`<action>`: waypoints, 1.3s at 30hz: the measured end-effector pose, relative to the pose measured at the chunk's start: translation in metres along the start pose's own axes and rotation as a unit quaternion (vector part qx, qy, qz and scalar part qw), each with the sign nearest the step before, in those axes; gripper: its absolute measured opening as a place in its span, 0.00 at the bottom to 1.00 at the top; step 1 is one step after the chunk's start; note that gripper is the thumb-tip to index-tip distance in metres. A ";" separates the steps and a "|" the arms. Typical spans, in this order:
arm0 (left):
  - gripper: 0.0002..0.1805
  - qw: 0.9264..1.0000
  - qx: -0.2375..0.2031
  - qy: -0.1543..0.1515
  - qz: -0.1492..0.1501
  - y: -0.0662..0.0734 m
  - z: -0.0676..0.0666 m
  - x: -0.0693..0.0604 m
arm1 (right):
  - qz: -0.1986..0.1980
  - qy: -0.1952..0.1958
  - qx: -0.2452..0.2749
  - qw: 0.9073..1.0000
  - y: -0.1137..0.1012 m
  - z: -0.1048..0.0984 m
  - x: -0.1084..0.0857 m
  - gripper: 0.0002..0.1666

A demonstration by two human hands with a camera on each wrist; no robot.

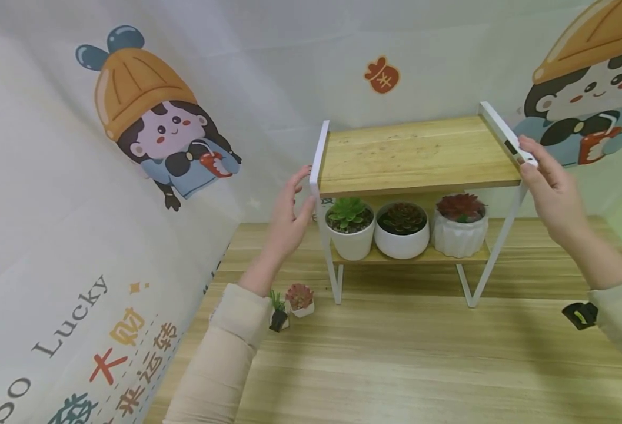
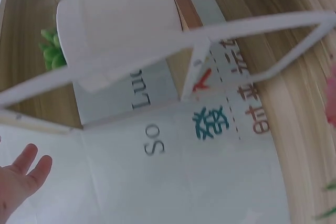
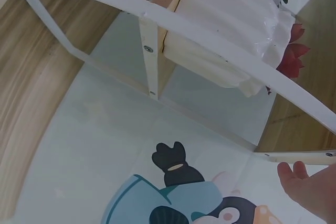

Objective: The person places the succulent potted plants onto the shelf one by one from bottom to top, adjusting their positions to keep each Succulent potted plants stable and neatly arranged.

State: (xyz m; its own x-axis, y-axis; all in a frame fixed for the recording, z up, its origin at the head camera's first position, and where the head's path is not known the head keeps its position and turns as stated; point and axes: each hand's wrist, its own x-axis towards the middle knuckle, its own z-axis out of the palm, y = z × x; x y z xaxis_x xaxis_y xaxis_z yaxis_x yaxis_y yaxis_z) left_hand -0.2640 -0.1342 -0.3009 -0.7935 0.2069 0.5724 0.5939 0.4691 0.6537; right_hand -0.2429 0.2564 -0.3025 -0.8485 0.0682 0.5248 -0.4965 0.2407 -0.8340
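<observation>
A two-tier stand with wooden boards (image 1: 416, 153) and white side frames (image 1: 318, 153) stands before me. On its lower board sit a green succulent in a white pot (image 1: 350, 241), a dark succulent in a round white bowl (image 1: 402, 240) and a red succulent in a ribbed white pot (image 1: 460, 235). My left hand (image 1: 288, 221) is beside the left frame, its fingertips close to the upper front corner; contact is unclear. At the upper right corner, the fingertips and thumb of my right hand (image 1: 554, 191) touch the white frame, fingers fairly straight. Dark patches mark that bar.
Two small potted plants, one with a red rosette (image 1: 300, 297) and one with green spikes (image 1: 277, 306), stand on the wooden tabletop (image 1: 395, 353) left of the stand. A small black object (image 1: 579, 315) lies near my right sleeve. Printed cloth (image 1: 268, 70) hangs behind.
</observation>
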 end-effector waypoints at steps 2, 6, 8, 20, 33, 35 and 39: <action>0.27 1.000 0.014 0.002 -0.011 -0.006 -0.013 -0.006 | -0.005 -0.007 -0.042 0.999 0.000 -0.001 -0.001 0.26; 0.27 0.998 0.006 0.022 -0.065 -0.028 -0.036 -0.027 | -0.013 -0.018 -0.051 0.998 0.001 -0.002 -0.002 0.26; 0.28 0.995 0.001 0.019 -0.101 -0.041 -0.045 -0.040 | -0.014 -0.019 -0.050 0.998 0.001 -0.002 -0.003 0.27; 0.44 0.940 -0.024 -0.098 -0.327 -0.128 -0.047 -0.144 | -0.007 -0.032 -0.041 0.999 0.002 -0.003 -0.006 0.28; 0.54 0.914 -0.094 -0.087 -0.386 -0.155 -0.022 -0.197 | 0.003 -0.038 -0.045 0.998 0.003 -0.003 -0.006 0.28; 0.51 0.916 -0.091 -0.078 -0.383 -0.157 -0.018 -0.199 | 0.004 -0.037 -0.043 0.998 0.004 -0.003 -0.006 0.28; 0.43 0.920 -0.082 -0.065 -0.377 -0.161 -0.011 -0.201 | 0.006 -0.031 -0.036 0.999 0.005 -0.002 -0.006 0.27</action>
State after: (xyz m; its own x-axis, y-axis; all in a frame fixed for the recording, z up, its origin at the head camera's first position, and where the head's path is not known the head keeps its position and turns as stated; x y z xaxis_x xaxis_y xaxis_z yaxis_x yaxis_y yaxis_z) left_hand -0.1990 -0.2606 -0.5160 -0.9911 -0.0192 -0.1320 -0.1290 0.3883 0.9124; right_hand -0.2399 0.2593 -0.3093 -0.8656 0.0119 0.5007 -0.4729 0.3099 -0.8248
